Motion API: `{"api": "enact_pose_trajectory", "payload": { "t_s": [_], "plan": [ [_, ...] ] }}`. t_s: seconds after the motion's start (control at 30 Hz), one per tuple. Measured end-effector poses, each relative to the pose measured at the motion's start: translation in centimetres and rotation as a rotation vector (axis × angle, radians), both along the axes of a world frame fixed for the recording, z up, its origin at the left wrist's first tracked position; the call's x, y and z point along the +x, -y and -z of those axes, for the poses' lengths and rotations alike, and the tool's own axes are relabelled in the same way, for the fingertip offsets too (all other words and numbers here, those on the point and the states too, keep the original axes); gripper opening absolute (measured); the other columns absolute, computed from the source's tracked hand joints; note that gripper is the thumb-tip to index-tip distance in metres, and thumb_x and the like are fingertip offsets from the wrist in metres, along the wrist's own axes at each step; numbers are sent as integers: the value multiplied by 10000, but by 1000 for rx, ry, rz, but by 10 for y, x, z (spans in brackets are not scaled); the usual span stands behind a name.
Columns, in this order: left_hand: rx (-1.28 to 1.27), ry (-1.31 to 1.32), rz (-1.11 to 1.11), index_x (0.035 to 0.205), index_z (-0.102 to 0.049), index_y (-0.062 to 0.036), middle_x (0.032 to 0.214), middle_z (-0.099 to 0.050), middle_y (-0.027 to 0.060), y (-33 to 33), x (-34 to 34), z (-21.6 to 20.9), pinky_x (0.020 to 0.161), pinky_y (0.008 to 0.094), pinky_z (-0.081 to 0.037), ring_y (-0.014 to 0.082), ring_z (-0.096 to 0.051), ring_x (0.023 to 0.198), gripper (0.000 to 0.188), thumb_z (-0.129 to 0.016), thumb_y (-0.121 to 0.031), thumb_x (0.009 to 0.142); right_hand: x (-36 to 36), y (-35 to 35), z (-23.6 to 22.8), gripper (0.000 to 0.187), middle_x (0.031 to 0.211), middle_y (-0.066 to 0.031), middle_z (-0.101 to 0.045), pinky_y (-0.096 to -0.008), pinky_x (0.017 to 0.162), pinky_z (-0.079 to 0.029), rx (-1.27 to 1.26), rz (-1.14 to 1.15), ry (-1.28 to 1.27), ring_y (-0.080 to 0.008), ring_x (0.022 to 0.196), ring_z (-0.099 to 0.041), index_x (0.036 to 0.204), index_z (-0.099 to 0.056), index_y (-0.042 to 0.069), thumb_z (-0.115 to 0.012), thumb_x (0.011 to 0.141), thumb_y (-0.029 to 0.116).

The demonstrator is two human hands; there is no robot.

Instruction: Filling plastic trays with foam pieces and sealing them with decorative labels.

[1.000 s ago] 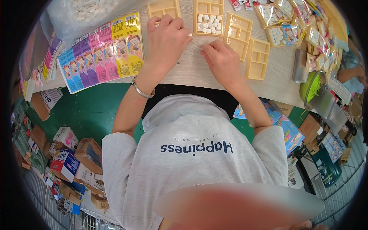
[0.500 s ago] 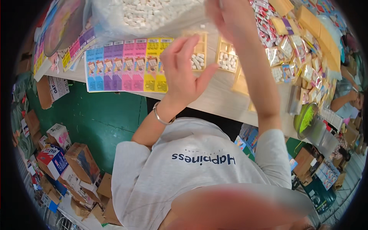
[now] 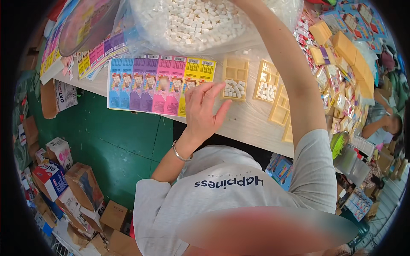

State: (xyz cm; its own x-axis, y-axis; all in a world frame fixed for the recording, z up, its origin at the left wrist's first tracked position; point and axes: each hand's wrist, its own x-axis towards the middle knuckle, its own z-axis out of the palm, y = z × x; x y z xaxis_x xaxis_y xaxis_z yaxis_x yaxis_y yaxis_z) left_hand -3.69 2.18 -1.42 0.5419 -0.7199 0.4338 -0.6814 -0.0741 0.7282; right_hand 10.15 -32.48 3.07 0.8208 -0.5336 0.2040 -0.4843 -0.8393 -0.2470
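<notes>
My left hand (image 3: 201, 112) hovers over the table's near side, fingers apart and holding nothing. Its fingertips are close to a pale yellow compartment tray (image 3: 231, 72) whose lower compartment holds small white blocks. A second yellow tray (image 3: 259, 81) beside it also has white blocks in it, mostly at its near end. Past these, a third yellow tray (image 3: 277, 116) lies partly under my right forearm (image 3: 290, 64). That forearm reaches across to the far edge of the picture, above a big clear plastic bag of loose white blocks (image 3: 200, 23). My right hand itself is cut off there.
Colourful printed card sheets (image 3: 147, 85) lie to the left of the trays. Small packets and stacked yellow trays (image 3: 345, 48) crowd the right side. Cardboard boxes (image 3: 85, 183) stand on the green floor at left. Another person's arm (image 3: 378, 121) shows at far right.
My right hand has gone farther out, past the top edge. My left hand has stayed apart-fingered, lower beside the first tray. The view has shifted, showing more of the bag.
</notes>
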Motion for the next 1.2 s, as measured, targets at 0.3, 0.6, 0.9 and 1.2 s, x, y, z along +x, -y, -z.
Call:
{"api": "enact_pose_trajectory", "payload": {
  "t_s": [0.3, 0.6, 0.9, 1.2],
  "plan": [
    [36, 33, 29, 1201, -695, -112, 1110, -656, 82, 15, -8, 10, 891, 402, -443, 279, -622, 1017, 403, -819, -190, 825, -52, 9, -45, 252, 789, -62, -683, -340, 559, -470, 730, -91, 319, -166, 658, -592, 953, -758, 37, -684, 917, 275],
    [203, 162, 427, 1282, -648, -121, 1291, -612, 60, 90, -74, 19, 1037, 482, -391, 276, -542, 1224, 583, -866, -257, 758, -379, -82, 13, 194, 984, -39, -754, -283, 851, -545, 629, -39, 40, -147, 917, -705, 1090, -715, 37, -712, 977, 195],
    [429, 421, 760, 1588, -339, -136, 1634, -363, 39, 162, -98, 46, 1203, 635, -180, 301, -332, 1499, 1323, -935, -557, 485, -432, -116, 82, 207, 908, -51, -599, -376, 619, -556, 166, -439, 30, -254, 838, -669, 981, -635, 110, -735, 805, 155],
    [486, 461, 790, 1588, -340, -127, 1631, -369, 41, 160, -98, 44, 1205, 640, -172, 272, -341, 1500, 1291, -907, -594, 526, -447, -128, 58, 412, 1183, -64, -665, -391, 802, -579, 275, -356, 137, -286, 1019, -672, 1191, -657, 102, -723, 792, 22]
  ]
}}
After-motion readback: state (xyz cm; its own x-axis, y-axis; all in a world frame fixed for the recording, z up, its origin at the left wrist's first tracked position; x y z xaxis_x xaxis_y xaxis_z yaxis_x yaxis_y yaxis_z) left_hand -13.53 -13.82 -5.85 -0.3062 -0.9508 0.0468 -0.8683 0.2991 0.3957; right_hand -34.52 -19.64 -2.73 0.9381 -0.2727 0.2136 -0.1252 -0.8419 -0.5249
